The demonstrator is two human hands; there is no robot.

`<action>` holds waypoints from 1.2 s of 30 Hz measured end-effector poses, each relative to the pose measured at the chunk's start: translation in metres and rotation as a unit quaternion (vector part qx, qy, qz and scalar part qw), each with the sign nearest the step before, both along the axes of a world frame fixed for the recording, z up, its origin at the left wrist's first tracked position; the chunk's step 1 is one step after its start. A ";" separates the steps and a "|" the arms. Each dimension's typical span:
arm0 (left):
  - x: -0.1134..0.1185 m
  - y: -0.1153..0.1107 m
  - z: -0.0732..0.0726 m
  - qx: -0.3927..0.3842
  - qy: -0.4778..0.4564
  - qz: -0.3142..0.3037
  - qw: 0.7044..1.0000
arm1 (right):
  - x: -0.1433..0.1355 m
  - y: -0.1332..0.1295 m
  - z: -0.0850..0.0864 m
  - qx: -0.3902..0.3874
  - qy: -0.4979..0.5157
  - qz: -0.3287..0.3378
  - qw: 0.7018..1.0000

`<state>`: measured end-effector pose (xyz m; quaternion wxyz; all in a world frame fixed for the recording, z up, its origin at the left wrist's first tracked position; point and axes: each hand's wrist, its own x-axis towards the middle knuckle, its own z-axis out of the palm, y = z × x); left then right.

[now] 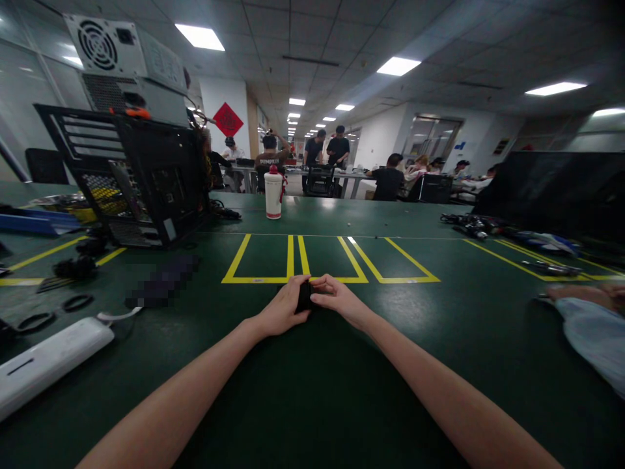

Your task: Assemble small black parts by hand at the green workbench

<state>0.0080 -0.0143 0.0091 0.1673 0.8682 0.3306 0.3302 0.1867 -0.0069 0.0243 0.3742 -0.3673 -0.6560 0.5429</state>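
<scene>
Between my two hands is a small black object [303, 297], mostly covered by fingers, so its kind does not show. My left hand [284, 306] is closed around its left side, thumb low and fingers over the top. From the right, my right hand [338, 298] meets it with bent fingers and thumb at its edge. Both hands are just in front of yellow tape outlines [322, 280] on the green table [312, 391].
An open black computer case [146, 176] with a power supply [127, 49] on top stands left. A white cup [273, 194] is farther back. A white power bank-like device [53, 365] lies front left. Another person's sleeve [593, 335] and several tools [551, 267] are at right.
</scene>
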 end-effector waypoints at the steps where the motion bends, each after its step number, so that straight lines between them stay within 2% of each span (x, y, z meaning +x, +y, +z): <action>1: 0.000 0.000 0.001 -0.001 0.001 -0.001 1.000 | -0.001 -0.001 0.000 -0.004 0.004 -0.003 1.000; 6: -0.001 -0.002 0.003 -0.009 0.005 0.001 1.000 | -0.003 0.002 -0.003 -0.009 -0.003 -0.024 1.000; 15: -0.001 -0.001 0.003 -0.017 0.003 0.001 1.000 | 0.002 0.000 0.002 0.003 -0.005 0.014 1.000; 21: 0.000 -0.003 0.005 -0.017 0.004 -0.002 1.000 | -0.002 0.002 -0.002 0.001 -0.002 -0.020 1.000; 29: 0.000 -0.003 0.005 -0.020 0.002 0.001 1.000 | -0.001 0.004 -0.003 0.004 0.020 0.013 1.000; 36: 0.000 -0.003 0.004 -0.021 -0.003 -0.001 1.000 | -0.003 0.000 -0.001 0.016 0.023 -0.014 1.000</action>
